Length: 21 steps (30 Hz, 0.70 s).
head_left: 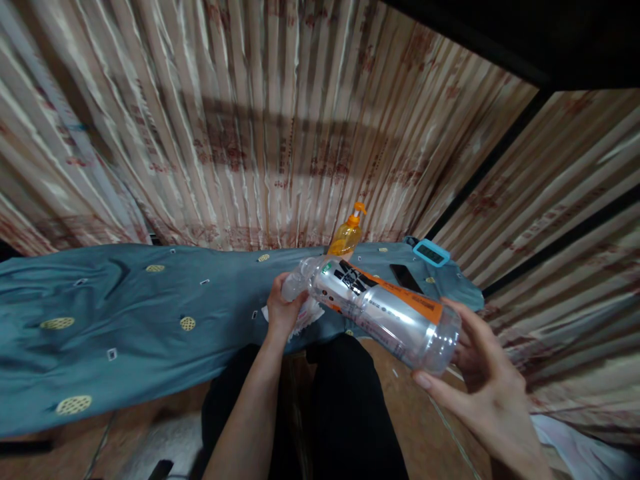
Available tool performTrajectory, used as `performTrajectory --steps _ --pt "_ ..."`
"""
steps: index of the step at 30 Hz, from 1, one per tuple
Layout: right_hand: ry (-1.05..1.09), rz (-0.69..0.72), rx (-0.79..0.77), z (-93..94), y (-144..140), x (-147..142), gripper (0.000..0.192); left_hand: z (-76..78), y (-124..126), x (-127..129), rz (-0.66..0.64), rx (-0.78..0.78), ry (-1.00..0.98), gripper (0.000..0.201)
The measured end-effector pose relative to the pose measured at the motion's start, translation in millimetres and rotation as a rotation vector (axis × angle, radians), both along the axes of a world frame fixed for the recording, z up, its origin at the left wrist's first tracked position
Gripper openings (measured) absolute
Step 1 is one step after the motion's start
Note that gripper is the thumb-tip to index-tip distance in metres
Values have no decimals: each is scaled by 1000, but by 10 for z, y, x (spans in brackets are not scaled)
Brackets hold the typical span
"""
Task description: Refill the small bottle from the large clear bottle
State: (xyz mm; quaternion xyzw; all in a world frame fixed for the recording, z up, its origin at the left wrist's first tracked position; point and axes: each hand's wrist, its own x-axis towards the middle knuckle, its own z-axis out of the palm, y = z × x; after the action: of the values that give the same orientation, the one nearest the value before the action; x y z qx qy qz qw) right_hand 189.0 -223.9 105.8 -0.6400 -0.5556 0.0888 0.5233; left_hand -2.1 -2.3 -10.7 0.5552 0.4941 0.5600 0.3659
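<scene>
From the head camera, a big clear plastic bottle with an orange and black label [380, 310] lies on its side in the air, above the person's dark lap. It is the thing to find everything else by.

The right hand [480, 383] is at the flat bottom end of the bottle. Its fingers [440, 390] are spread wide and cup that end, thumb under it and the others behind it. The left hand [283, 310] is at the narrow neck end. Its fingers are curled shut around the neck, and a white crumpled cloth [307, 317] is squeezed between that hand and the bottle. I cannot tell if the bottle has a cap, since the hand hides the tip.

Under and behind the bottle is a surface covered with a blue-green cloth with small yellow round patches [125, 313]. Just behind the bottle's neck stands a yellow-orange pump bottle with an orange top [347, 237]. Behind the middle of the bottle lies a flat black phone [406, 277]. A little farther back from the phone lies a small flat gadget with a light blue frame [431, 253]. Behind all of it hangs a striped shiny beige curtain with red marks [250, 120].
</scene>
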Motion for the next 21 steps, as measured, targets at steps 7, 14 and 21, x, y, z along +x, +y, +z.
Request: performTrajectory --steps 7,14,21 --pt "-8 13 -2 -16 8 30 83 2 -1 7 -8 1 -10 43" --pt "-11 12 -6 -8 5 31 82 -1 -2 6 13 3 13 43" --pt "-12 15 3 -1 15 24 82 15 -9 9 11 -1 2 41"
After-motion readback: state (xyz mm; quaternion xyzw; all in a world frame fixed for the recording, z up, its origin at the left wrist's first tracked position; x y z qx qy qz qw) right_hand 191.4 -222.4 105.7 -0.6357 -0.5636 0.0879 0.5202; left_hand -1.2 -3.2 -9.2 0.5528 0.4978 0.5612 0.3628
